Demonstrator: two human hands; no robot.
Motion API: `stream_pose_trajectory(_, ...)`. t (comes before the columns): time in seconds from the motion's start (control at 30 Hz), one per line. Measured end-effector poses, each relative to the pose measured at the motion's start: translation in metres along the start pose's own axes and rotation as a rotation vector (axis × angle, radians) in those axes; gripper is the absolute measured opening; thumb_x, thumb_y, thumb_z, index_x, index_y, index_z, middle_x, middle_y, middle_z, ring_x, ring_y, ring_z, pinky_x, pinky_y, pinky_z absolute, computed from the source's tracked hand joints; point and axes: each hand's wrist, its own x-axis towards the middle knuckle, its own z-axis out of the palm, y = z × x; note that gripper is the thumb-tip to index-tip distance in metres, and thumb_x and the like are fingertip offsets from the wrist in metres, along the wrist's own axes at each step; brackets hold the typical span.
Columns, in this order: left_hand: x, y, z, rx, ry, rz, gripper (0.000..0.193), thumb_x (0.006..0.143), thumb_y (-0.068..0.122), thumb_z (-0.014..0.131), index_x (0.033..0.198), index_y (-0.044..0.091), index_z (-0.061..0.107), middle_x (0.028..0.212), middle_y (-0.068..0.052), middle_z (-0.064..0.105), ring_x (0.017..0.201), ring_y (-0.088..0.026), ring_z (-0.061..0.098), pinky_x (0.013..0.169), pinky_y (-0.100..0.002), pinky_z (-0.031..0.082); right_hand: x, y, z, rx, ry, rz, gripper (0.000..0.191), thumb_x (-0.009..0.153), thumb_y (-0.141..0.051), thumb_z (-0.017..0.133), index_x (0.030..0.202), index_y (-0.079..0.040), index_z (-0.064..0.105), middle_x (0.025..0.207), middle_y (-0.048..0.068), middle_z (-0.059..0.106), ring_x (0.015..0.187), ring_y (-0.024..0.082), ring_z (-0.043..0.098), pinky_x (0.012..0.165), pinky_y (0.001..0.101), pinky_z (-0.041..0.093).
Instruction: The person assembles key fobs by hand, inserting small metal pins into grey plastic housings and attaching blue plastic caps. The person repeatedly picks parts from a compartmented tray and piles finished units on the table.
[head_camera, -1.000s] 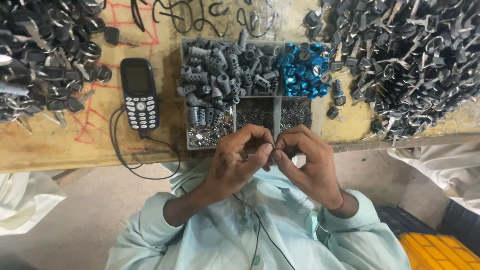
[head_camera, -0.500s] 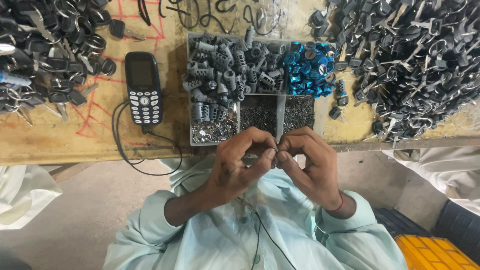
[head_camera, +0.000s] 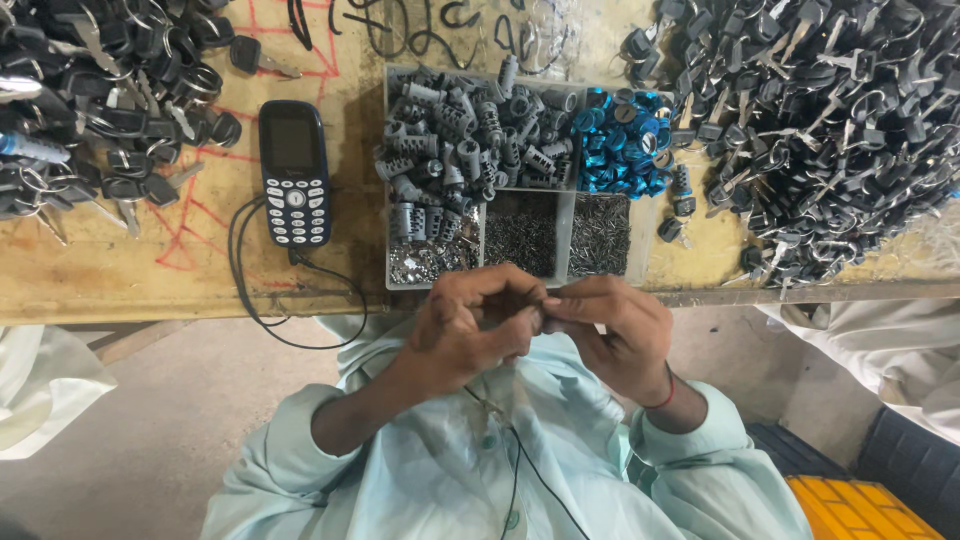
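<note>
- Both hands have drifted slightly left since a second ago and remain just off the desk's near edge, fingertips together.
- Left hand (head_camera: 465, 335) and right hand (head_camera: 615, 335) meet in a pinching grip on a small part (head_camera: 540, 318), too tiny to identify.
- Beyond them, at the desk's (head_camera: 150, 275) near edge, sits a divided tray (head_camera: 640, 262): grey cylinders (head_camera: 470, 150), blue caps (head_camera: 622, 140), small metal pins (head_camera: 598, 235).
- Left of the tray lies a keypad phone (head_camera: 294, 172) with its cable.
- Piles of black-headed keys (head_camera: 830, 120) fill the far corners.
</note>
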Motion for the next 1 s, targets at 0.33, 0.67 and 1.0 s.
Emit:
stream_pose_trajectory(0.33, -0.002, -0.004, -0.013, -0.239, 0.019, -0.025, 0.022, 0.094, 0.011, 0.074, 0.106, -0.008, 0.073, 0.084, -0.01, 0.073, 0.069, -0.014, 0.07, 0.062, -0.03, 0.06, 0.066, -0.017, -0.01, -0.481, 0.001, 0.048, 0.019, 0.094, 0.002, 0.078, 0.109, -0.006, 0.07, 0.097, 0.01, 0.068, 0.084, 0.025, 0.068, 0.074, 0.0353, 0.053)
stream_pose_trajectory(0.67, 0.007, -0.004, -0.018, -0.308, -0.007, 0.047, 0.02, 0.097, 0.013, 0.07, 0.106, -0.004, 0.068, 0.087, -0.011, 0.073, 0.075, -0.014, 0.071, 0.068, -0.03, 0.061, 0.072, -0.031, -0.017, -0.136, -0.345, 0.31, 0.03, 0.089, 0.007, 0.067, 0.116, -0.006, 0.068, 0.105, 0.009, 0.07, 0.083, 0.023, 0.075, 0.069, 0.034, 0.058)
stream_pose_trajectory(1.0, 0.008, -0.008, -0.004, -0.325, 0.029, 0.095, 0.02, 0.098, 0.016, 0.073, 0.103, -0.003, 0.067, 0.084, -0.008, 0.071, 0.074, -0.014, 0.07, 0.069, -0.031, 0.063, 0.028, -0.026, -0.007, -0.234, -0.062, 0.129, 0.034, 0.088, 0.013, 0.069, 0.117, -0.005, 0.071, 0.119, 0.011, 0.072, 0.105, 0.025, 0.074, 0.086, 0.032, 0.06)
